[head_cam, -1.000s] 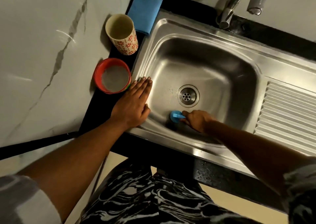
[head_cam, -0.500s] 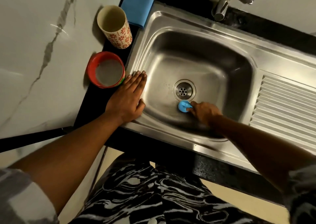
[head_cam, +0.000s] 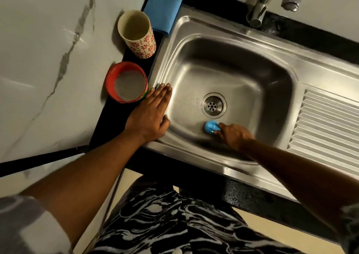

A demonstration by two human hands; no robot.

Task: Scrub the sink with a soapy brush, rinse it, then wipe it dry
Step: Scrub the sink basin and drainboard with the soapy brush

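The right hand [head_cam: 236, 137] is down in the sink [head_cam: 272, 75], fingers curled round a small blue brush [head_cam: 210, 126] set on the basin floor just nearside of the drain [head_cam: 213, 105]; the left hand [head_cam: 149, 116] lies flat on the sink's left rim near the front corner, fingers straight, holding nothing; along that edge, on the dark counter strip, stand a red bowl [head_cam: 126, 83], a flowered cup [head_cam: 138, 34] and, at the back corner, a folded blue cloth [head_cam: 167, 5].
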